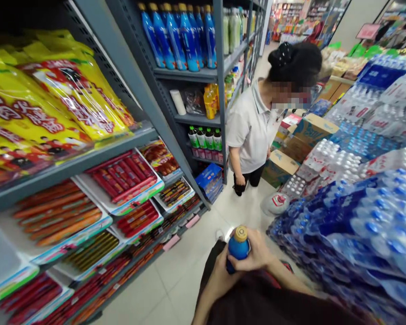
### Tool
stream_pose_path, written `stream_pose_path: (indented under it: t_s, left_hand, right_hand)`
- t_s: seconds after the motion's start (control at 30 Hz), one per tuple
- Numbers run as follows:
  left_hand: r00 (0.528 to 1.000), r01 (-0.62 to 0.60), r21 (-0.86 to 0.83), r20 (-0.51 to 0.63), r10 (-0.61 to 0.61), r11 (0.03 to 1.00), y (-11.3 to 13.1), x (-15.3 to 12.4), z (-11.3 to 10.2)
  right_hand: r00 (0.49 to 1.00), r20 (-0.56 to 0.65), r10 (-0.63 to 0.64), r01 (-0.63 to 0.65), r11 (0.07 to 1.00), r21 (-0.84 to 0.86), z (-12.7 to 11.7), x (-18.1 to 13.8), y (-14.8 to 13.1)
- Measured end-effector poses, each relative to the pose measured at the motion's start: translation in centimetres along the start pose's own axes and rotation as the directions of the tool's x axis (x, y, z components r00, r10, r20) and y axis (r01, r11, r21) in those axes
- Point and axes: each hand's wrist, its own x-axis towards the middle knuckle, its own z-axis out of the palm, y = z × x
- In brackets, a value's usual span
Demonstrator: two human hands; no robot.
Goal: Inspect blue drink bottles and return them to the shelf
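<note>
A blue bottle (238, 249) with a gold cap (240, 233) stands nearly upright in front of my body, its cap toward me. My left hand (222, 274) is wrapped round its lower part from the left. From the right, my right hand (258, 250) closes round its upper side, with the thumb lying across the front. The cap is on the bottle and no finger covers its top. My hands hide the lower part of the bottle.
At left, a shelf (122, 151) holds yellow snack bags (64, 95) and trays of sausages (122, 176). Similar blue bottles (182, 38) stand on the farther shelf. A person in a white shirt (253, 126) is ahead in the aisle. Wrapped bottle packs (368, 225) are stacked at right, cardboard boxes (280, 167) beyond.
</note>
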Motion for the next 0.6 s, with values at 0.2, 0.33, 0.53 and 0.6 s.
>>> stream_pose_path:
  t_s: [0.2,0.33,0.53,0.6]
  left_hand:
    - [0.997,-0.020,-0.102,0.072,0.027,0.995,-0.5,-4.3,0.6]
    - [0.978,-0.052,-0.148,0.191,0.080,0.988,1.0,-5.3,0.5]
    - [0.868,0.212,-0.409,0.497,0.022,0.888,0.7,-11.0,1.5]
    - [0.787,0.326,-0.395,0.616,-0.016,0.859,-0.2,-13.7,1.8]
  right_hand:
    - [0.911,-0.194,0.365,-0.313,0.916,0.251,0.8,-4.1,0.1]
    - [0.799,-0.347,0.492,-0.319,0.835,0.449,0.7,-7.1,0.1]
    - [0.707,-0.282,0.649,-0.140,0.518,0.844,2.0,-13.9,-2.8]
    - [0.666,-0.260,0.699,-0.012,0.358,0.934,3.4,-16.7,-4.4]
